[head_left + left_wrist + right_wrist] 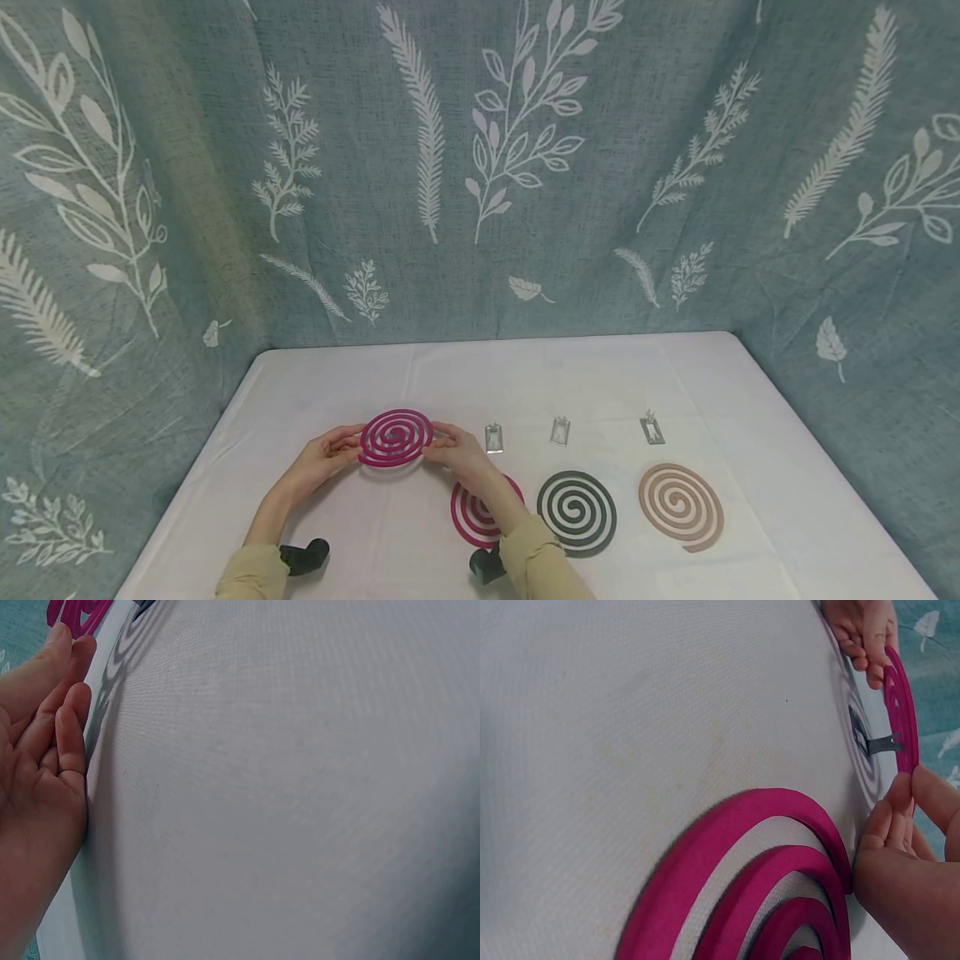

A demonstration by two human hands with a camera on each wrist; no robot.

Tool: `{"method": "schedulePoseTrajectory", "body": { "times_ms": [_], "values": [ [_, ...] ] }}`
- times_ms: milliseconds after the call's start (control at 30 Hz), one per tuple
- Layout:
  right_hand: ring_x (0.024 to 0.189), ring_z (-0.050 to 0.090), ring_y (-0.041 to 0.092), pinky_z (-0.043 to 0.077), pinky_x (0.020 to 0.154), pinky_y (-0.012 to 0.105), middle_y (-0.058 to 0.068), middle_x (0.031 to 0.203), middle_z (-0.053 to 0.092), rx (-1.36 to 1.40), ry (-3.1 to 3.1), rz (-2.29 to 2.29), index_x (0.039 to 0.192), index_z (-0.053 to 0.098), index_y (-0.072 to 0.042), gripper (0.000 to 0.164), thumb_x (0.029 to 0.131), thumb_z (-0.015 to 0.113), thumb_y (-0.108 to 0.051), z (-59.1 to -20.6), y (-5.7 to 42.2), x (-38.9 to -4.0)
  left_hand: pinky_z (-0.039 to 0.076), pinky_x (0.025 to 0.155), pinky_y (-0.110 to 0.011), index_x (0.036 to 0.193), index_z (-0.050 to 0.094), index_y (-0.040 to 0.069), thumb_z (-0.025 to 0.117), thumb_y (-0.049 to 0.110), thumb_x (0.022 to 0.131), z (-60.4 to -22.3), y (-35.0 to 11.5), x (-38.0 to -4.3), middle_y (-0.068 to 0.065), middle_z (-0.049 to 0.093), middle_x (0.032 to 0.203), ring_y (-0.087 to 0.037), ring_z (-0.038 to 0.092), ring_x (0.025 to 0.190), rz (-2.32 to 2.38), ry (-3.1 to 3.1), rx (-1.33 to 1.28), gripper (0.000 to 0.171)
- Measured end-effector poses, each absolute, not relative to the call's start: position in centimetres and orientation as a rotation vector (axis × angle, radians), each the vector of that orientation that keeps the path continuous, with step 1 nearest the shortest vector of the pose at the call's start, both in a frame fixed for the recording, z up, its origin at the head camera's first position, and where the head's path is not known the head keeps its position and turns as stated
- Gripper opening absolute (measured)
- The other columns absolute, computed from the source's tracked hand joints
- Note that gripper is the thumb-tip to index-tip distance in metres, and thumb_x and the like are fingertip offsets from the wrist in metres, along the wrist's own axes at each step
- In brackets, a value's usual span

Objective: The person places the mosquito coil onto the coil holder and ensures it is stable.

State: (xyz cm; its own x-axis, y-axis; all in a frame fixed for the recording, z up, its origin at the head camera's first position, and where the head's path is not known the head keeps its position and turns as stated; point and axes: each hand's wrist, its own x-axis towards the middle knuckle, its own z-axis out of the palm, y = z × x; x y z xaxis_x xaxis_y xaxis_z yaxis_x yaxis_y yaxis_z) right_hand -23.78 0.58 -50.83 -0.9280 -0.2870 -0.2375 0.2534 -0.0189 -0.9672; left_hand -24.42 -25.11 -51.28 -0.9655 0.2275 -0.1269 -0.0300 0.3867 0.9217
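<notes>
A pink mosquito coil (397, 437) is held level just above the table between both hands. My left hand (326, 457) pinches its left rim between thumb and fingers. The right hand (467, 454) pinches the opposite rim. Beneath the coil, in the right wrist view, a small metal coil stand (883, 743) rises from the table, its upright tip at the coil's middle; whether the tip is seated in the coil I cannot tell. Near my right forearm a second pink coil (705, 877) lies flat, partly hidden by the arm in the head view.
A dark green coil (576, 513) and a tan coil (681, 507) lie flat to the right. Behind them stand metal coil stands, left (493, 437), middle (560, 430) and right (652, 428). The white table (360, 375) is backed by a patterned curtain (450, 275).
</notes>
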Motion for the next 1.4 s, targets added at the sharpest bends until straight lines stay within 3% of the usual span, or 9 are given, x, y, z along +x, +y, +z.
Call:
{"method": "schedulePoseTrajectory", "body": {
  "times_ms": [800, 1133, 1400],
  "values": [
    [0.075, 0.05, 0.01, 0.042, 0.069, 0.02, -0.005, 0.078, 0.056, -0.032, 1.893, -2.01, 0.137, 0.045, 0.0, 0.054, 0.086, 0.064, -0.004, -50.86, 0.59, -23.79, 0.047, 0.081, -0.01, 0.135, 0.044, -0.005, 0.06, 0.02, 0.093, -51.0, -24.89, -24.14, -0.008, 0.063, 0.111, 0.005, 0.056, 0.091, 1.614, 2.412, 0.186, 0.052],
    [0.075, 0.05, 0.01, 0.042, 0.069, 0.02, -0.005, 0.077, 0.056, -0.034, 1.91, -2.0, 0.137, 0.046, -0.001, 0.054, 0.086, 0.064, -0.004, -50.99, 0.53, -23.9, 0.047, 0.081, -0.01, 0.136, 0.043, -0.005, 0.059, 0.02, 0.093, -50.91, -24.84, -24.07, -0.017, 0.06, 0.116, 0.005, 0.055, 0.092, 1.625, 2.402, 0.192, 0.052],
    [0.075, 0.05, 0.01, 0.042, 0.07, 0.021, -0.005, 0.077, 0.056, -0.025, 1.903, -2.003, 0.137, 0.046, 0.0, 0.054, 0.086, 0.064, -0.004, -50.84, 0.55, -23.79, 0.047, 0.081, -0.01, 0.135, 0.044, -0.005, 0.06, 0.02, 0.093, -51.15, -24.93, -24.18, -0.01, 0.062, 0.113, 0.004, 0.056, 0.091, 1.609, 2.415, 0.182, 0.052]
  ]
}}
